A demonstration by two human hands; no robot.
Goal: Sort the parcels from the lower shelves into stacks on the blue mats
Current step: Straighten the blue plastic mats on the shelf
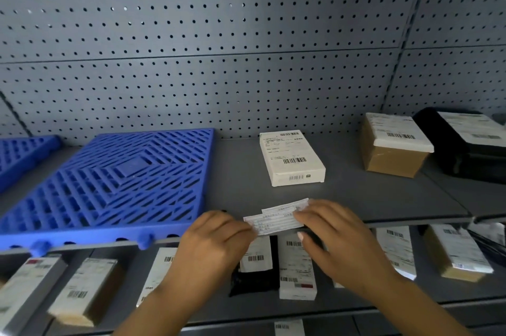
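My left hand (216,237) and my right hand (336,234) together pinch small white paper slips (276,219) at the front edge of the upper shelf (369,198). A large blue grid mat (115,185) lies bare on that shelf to the left, with part of a second blue mat (22,152) at the far left. A white labelled box (291,157) sits behind the slips. On the lower shelf lie several labelled parcels, among them a black bag (254,270) and a white box (297,270) under my hands.
A brown carton (394,144) and a black parcel (465,144) stand at the right of the upper shelf. Brown and white parcels (87,289) lie at the lower left, others (457,250) at the lower right. Grey pegboard (246,34) backs the shelf.
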